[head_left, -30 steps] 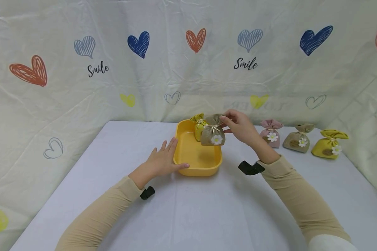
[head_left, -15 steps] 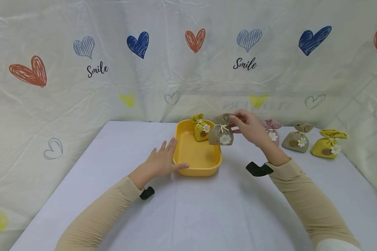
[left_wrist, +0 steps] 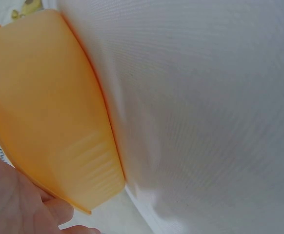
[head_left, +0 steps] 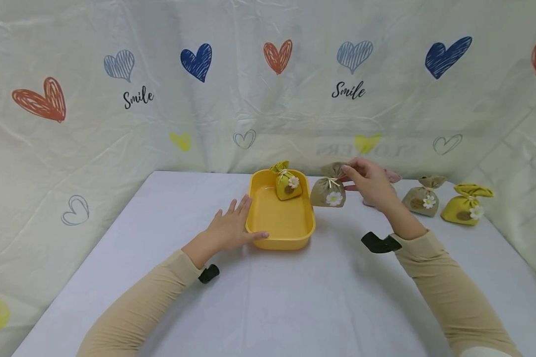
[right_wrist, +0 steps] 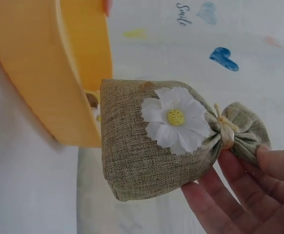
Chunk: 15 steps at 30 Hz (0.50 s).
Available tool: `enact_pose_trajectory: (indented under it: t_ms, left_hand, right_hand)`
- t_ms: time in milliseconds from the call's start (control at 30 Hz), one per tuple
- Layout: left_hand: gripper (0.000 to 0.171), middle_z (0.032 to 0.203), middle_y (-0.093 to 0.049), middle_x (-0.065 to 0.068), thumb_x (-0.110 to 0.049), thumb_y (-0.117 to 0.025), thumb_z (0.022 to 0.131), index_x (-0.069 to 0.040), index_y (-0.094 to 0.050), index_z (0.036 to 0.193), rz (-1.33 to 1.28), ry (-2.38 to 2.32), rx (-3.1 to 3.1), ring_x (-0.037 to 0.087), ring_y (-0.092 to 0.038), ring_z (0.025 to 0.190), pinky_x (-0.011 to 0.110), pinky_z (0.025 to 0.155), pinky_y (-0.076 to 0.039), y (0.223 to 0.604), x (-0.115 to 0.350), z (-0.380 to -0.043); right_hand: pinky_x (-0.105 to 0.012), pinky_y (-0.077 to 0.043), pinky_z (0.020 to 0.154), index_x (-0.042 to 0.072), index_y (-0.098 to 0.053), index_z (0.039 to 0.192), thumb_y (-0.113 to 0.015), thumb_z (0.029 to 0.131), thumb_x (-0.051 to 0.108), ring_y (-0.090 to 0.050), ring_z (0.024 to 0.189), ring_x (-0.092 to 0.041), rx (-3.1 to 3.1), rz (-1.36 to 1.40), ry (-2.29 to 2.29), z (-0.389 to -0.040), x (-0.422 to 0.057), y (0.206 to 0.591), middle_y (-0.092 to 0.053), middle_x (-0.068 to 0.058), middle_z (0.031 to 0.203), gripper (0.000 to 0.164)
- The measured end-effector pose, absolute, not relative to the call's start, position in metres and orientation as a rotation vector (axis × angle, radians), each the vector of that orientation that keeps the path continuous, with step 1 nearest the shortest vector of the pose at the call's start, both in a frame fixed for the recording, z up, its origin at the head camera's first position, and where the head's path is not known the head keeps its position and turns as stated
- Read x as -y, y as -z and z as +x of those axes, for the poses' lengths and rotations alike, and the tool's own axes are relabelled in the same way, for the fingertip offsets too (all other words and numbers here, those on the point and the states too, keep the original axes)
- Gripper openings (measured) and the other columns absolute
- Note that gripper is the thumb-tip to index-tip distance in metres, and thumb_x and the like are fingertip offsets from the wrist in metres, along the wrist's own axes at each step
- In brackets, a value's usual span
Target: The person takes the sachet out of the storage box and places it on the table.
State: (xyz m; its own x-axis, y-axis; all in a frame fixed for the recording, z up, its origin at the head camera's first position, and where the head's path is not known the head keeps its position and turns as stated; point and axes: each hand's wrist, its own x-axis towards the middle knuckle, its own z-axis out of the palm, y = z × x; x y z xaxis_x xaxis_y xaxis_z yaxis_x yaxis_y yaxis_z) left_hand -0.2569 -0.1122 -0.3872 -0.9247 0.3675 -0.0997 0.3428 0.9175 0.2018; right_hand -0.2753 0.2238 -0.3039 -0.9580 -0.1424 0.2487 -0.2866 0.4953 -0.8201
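My right hand (head_left: 369, 182) pinches the gathered neck of a grey-brown cloth pouch (head_left: 329, 191), just right of a yellow plastic basin (head_left: 280, 244). In the right wrist view the pouch (right_wrist: 147, 161) shows a white fabric daisy (right_wrist: 175, 119) and a pale tie around its neck. My left hand (head_left: 225, 229) lies with spread, straight fingers along the basin's left rim, its thumb over the near corner. Inside the basin, at the back right, sits a yellow pouch (head_left: 288, 188) with a daisy. The left wrist view shows the basin's outer wall (left_wrist: 49, 97) beside my fingers.
Right of my right hand, a grey-brown pouch (head_left: 422, 198) and a yellow pouch (head_left: 466, 206) stand on the white-covered table (head_left: 286, 302). A pink pouch (head_left: 392, 176) is mostly hidden behind that hand. A white curtain printed with hearts (head_left: 277, 114) hangs behind.
My right hand has moved rightward with the grey-brown pouch, from over the basin to beside it, uncovering the yellow pouch inside and covering the pink one. My left hand has stayed put.
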Motion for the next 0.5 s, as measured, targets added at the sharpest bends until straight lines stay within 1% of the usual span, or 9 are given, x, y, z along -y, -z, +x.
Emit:
enact_pose_trajectory:
  t_ms: [133,333,500]
  left_hand:
    - [0.114,0.155,0.005,-0.003,-0.087,-0.033,0.07,-0.015,0.004,0.15,0.55,-0.282,-2.945,0.029,-0.003,0.14,0.058,0.105,-0.013,0.387,0.112,-0.257]
    - [0.114,0.155,0.005,-0.002,-0.086,-0.034,0.07,-0.014,0.003,0.15,0.547,-0.285,-2.938,0.029,-0.003,0.14,0.058,0.105,-0.013,0.386,0.112,-0.256]
    - [0.111,0.155,0.005,-0.002,-0.083,-0.038,0.073,-0.014,0.004,0.15,0.543,-0.304,-2.93,0.029,-0.002,0.14,0.058,0.105,-0.011,0.383,0.111,-0.255]
  right_hand:
    - [-0.034,-0.052,0.077,-0.002,-0.053,0.11,-0.046,0.096,0.034,-0.06,0.097,-0.024,2.579,0.346,-1.472,-0.274,-0.231,0.305,-0.06,-0.018,0.106,0.039]
    - [-0.035,-0.051,0.078,-0.003,-0.052,0.111,-0.048,0.096,0.034,-0.061,0.09,-0.009,2.556,0.307,-1.538,-0.271,-0.24,0.307,-0.06,-0.015,0.104,0.04]
    - [-0.028,-0.052,0.074,-0.002,-0.052,0.109,-0.048,0.096,0.034,-0.061,0.087,-0.005,2.549,0.284,-1.527,-0.267,-0.249,0.307,-0.061,-0.008,0.1,0.038]
